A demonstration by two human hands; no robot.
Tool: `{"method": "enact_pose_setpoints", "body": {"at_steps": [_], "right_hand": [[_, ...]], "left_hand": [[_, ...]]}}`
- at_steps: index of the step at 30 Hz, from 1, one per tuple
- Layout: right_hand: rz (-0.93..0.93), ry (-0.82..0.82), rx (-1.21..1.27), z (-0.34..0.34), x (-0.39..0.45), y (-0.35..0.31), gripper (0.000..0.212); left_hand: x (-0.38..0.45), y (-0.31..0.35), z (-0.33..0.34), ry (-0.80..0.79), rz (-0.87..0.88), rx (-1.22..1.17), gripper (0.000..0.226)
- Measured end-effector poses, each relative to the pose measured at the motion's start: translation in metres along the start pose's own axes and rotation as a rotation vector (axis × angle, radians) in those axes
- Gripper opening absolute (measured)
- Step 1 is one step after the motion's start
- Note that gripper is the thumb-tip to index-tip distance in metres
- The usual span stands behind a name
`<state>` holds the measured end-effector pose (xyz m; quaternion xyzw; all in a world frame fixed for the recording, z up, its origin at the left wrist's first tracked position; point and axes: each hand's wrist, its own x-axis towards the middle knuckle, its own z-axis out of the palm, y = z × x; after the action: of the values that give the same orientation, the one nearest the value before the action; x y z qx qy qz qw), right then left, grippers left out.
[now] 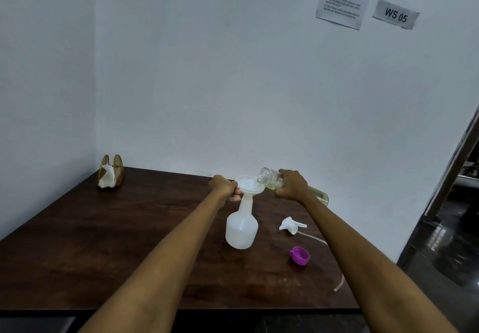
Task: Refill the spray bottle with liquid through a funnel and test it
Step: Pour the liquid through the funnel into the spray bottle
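A white translucent spray bottle stands upright on the dark wooden table with a white funnel seated in its neck. My left hand grips the funnel's rim at its left side. My right hand holds a clear bottle of pale yellow liquid, tipped almost flat with its open mouth over the funnel's right edge. The white trigger spray head lies on the table to the right of the spray bottle, its dip tube trailing toward the table's right edge.
A purple cap lies open side up on the table, right of the spray bottle and nearer me. A gold wire napkin holder with white tissue stands at the far left corner. White walls close the back and left; the table's right edge drops to a dark floor.
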<state>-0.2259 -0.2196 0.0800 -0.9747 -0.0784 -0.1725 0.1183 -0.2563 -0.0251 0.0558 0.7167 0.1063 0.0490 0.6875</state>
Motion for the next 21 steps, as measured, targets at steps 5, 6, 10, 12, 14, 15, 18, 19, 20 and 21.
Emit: {"method": "enact_pose_setpoints", "body": {"at_steps": [5, 6, 10, 12, 14, 15, 18, 19, 20, 21], "right_hand": [[-0.001, -0.008, -0.011, 0.0007, 0.0017, 0.0002, 0.028], [-0.002, -0.007, -0.013, 0.0008, 0.0023, -0.0001, 0.028], [-0.008, 0.009, -0.015, 0.001, 0.0024, -0.0022, 0.027], [-0.011, 0.009, -0.017, 0.001, 0.0022, -0.0032, 0.026], [-0.01, 0.008, -0.015, 0.0009, 0.002, -0.003, 0.025], [-0.012, 0.008, -0.014, 0.001, 0.0019, -0.0028, 0.025], [-0.015, 0.005, -0.006, 0.0008, 0.0007, -0.0033, 0.025], [-0.016, 0.004, -0.002, 0.0004, 0.0, -0.0039, 0.025], [-0.016, 0.004, 0.0, -0.0002, -0.0009, -0.0041, 0.026], [-0.018, 0.002, -0.003, -0.0011, -0.0017, -0.0044, 0.026]], "left_hand": [[-0.0002, 0.0009, -0.0009, 0.007, 0.01, 0.009, 0.014], [-0.0003, 0.0008, -0.0008, 0.007, 0.011, 0.007, 0.016], [0.0, 0.0005, 0.0, 0.013, 0.017, 0.006, 0.012], [0.0, 0.0008, 0.0, 0.015, 0.022, 0.009, 0.011], [-0.0012, 0.0017, 0.0004, 0.018, 0.033, 0.009, 0.016], [-0.0018, 0.0021, 0.0004, 0.021, 0.036, 0.011, 0.017], [-0.0016, 0.0015, 0.0007, 0.025, 0.036, 0.02, 0.013], [-0.0014, 0.0009, 0.0008, 0.024, 0.035, 0.023, 0.011], [-0.0008, 0.0004, 0.0012, 0.022, 0.034, 0.024, 0.01], [-0.0005, 0.0001, 0.0014, 0.02, 0.033, 0.025, 0.009]]}}
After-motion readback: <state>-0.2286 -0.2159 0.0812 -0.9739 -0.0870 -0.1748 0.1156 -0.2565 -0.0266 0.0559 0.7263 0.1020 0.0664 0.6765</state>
